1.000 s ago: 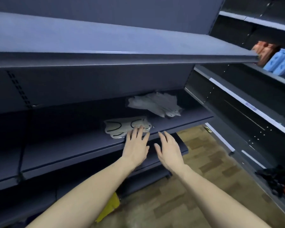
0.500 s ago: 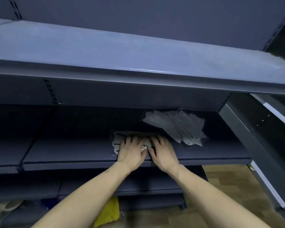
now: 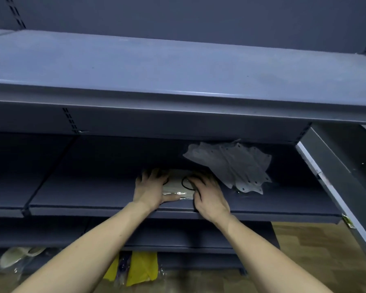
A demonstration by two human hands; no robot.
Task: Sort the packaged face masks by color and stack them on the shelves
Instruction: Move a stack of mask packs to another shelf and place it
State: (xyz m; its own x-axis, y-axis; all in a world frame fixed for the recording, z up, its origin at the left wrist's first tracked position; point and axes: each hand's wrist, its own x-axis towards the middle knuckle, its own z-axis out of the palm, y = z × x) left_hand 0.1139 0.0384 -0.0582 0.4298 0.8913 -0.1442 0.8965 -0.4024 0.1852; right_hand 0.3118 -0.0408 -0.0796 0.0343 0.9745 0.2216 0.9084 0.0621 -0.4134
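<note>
A small stack of pale packaged masks with black ear loops lies on the middle dark shelf. My left hand presses its left side, thumb along the front edge. Against the stack's right end my right hand lies with fingers spread over the black loop. To the right, a fanned pile of grey packaged masks rests deeper on the same shelf. Yellow packaged masks and pale greenish ones lie low down near the floor.
A wide upper shelf overhangs the middle one and shades it. Two lower shelves sit below my forearms. A grey shelf upright slants down at the right, with wood-pattern floor beyond.
The view has closed in on the middle shelf. Both hands went from hovering at the shelf edge to lying on the pale mask stack, now squared between them.
</note>
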